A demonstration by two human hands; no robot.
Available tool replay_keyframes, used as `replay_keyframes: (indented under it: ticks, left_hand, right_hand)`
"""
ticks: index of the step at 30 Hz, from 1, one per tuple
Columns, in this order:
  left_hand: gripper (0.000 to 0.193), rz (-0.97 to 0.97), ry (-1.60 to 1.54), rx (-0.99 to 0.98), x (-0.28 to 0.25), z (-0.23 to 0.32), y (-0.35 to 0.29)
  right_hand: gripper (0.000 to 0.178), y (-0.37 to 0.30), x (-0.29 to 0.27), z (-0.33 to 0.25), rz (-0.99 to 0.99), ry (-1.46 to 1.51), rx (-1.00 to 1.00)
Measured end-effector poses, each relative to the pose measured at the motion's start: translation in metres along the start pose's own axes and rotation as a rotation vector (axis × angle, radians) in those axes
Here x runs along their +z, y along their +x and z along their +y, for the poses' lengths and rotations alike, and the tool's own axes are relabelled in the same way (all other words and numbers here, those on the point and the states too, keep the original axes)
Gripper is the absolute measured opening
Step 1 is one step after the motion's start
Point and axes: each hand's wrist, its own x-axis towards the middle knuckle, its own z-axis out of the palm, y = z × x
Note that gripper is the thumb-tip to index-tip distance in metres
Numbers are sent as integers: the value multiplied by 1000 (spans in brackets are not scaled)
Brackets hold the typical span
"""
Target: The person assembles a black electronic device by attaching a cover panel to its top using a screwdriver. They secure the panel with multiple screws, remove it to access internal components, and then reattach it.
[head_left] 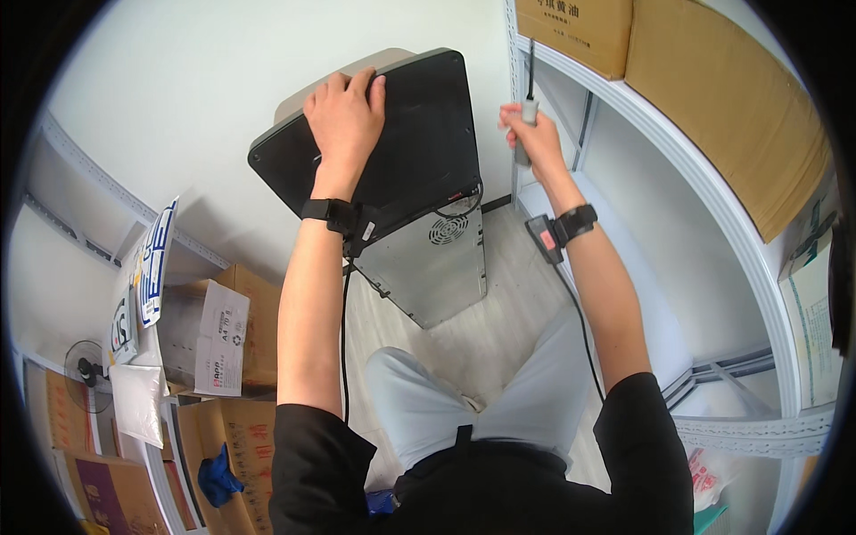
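A machine with a black panel point(419, 125) on top and a grey metal cabinet point(419, 276) below stands in front of me against the wall. My left hand point(346, 116) grips the panel's far upper edge, its fingers bent over the rim, where a beige part point(392, 59) shows behind. Off to the right, my right hand point(538, 143) is closed around the grey handle of a screwdriver point(528, 111). Its thin dark shaft points up and away from me, apart from the machine. A black cable point(459, 212) loops at the panel's lower right corner, above a round vent point(448, 231).
White metal shelving point(713, 214) bearing cardboard boxes point(722, 98) rises close on the right. At left are more shelves with an opened carton point(223, 339), a white packet point(138, 401) and a small fan point(87, 371). Cables run from both my wrist straps.
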Motion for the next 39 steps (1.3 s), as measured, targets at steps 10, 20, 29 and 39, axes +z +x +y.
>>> replay_keyframes:
  ticks: [10, 20, 29, 39]
  left_hand:
    - [58, -120, 124, 36, 1, -10, -2]
    - [57, -17, 81, 49, 4, -6, -7]
    - [53, -18, 63, 45, 0, -5, -8]
    - [55, -22, 88, 47, 1, -7, -8]
  right_hand:
    - [38, -123, -5, 53, -156, -100, 91]
    - [39, -116, 0, 23, -42, -249, 6]
    - [40, -112, 1, 16, -29, -235, 81]
    - [47, -113, 0, 16, 36, -525, -115]
